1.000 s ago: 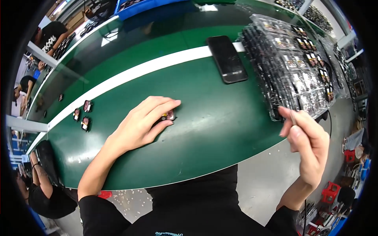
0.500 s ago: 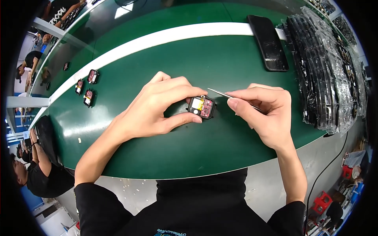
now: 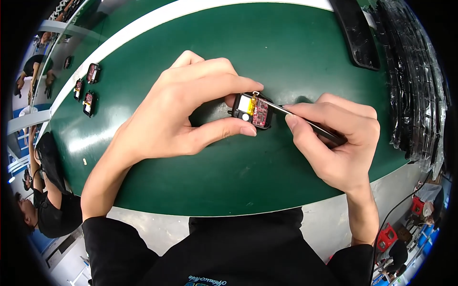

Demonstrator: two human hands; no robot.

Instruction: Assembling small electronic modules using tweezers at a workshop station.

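Observation:
Between the thumb and fingers of my left hand (image 3: 195, 105) sits a small black watch-shaped case (image 3: 252, 110), its open inside facing up. A red circuit board, a white block and yellow tape show within it. My right hand (image 3: 336, 136) is closed around pointed tweezers (image 3: 305, 121), which have a dark grip and a silver tip. That tip meets the upper part of the case, near the top of the red board. Whether it pinches a part there is too small to tell.
Three similar open cases, one of them here (image 3: 88, 103), lie at the left of the green table (image 3: 224, 183). A black tray (image 3: 358, 38) lies at the far right, beside a tall stack of plastic-wrapped trays (image 3: 412, 90). Another person (image 3: 55, 205) sits at the left.
The tweezers' tip has gone from beside the case onto its upper part. The whole view has shifted closer, with the tray and stack now nearer the edge.

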